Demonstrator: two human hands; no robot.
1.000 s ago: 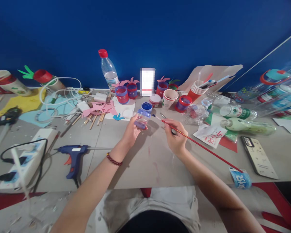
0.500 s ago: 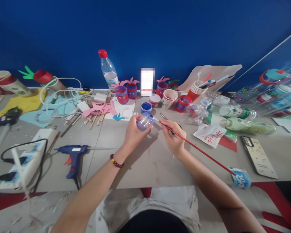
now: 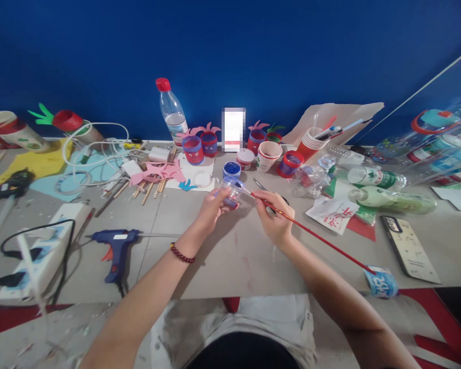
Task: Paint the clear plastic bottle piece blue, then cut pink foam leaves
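My left hand is closed around a small clear plastic cup, likely a cut bottle piece, with blue paint on its rim. The cup is tilted, its blue rim turned upward. In my right hand is a long red paintbrush, pinched near the bristle end, with its tip at the cup's painted edge. An open jar of blue paint stands just beyond the cup. A second paint jar with a pale top is beside it.
Painted cups with paper leaves stand along the wall near a tall bottle. A blue glue gun and a power strip lie left. On the right are a phone, plastic bottles and a paper cup of pens.
My left hand has rotated the cup, and its thumb now lies across the cup's near side. The brush stays at the rim, nearly unmoved.
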